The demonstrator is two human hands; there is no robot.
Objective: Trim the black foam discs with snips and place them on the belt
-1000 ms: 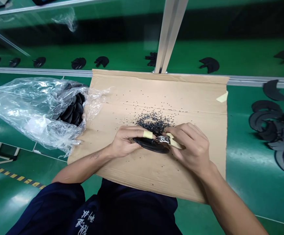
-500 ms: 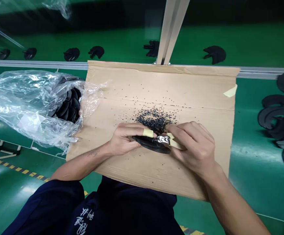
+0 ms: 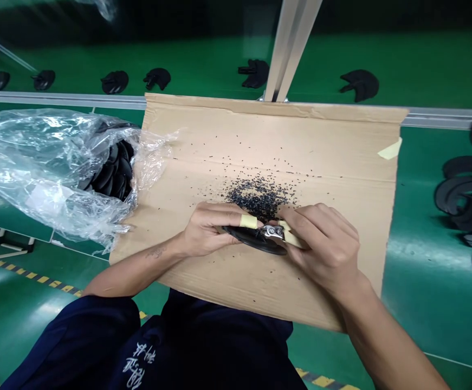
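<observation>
Pinched in my left hand point(image 3: 211, 230) is a curved black plastic part point(image 3: 256, 241), held low over a cardboard sheet point(image 3: 284, 292). My right hand point(image 3: 327, 244) is closed around a small metal cutting tool point(image 3: 274, 232), perhaps nippers; its handles are hidden by the fingers. The tool's metal head is at the upper edge of the black part, close to my left fingertips. Yellow tape wraps fingers on both hands. Just beyond them lies a scatter of tiny black bits point(image 3: 256, 197) on the cardboard.
Left of the cardboard, a clear plastic bag point(image 3: 49, 157) holds many black parts point(image 3: 114, 173). More curved black parts point(image 3: 463, 184) lie on the green surface at right. A metal post point(image 3: 295, 49) rises behind the cardboard, beside a metal rail point(image 3: 65, 98).
The view has shifted slightly. Both hands keep their hold on the black part and the tool, which stay almost in the same place.
</observation>
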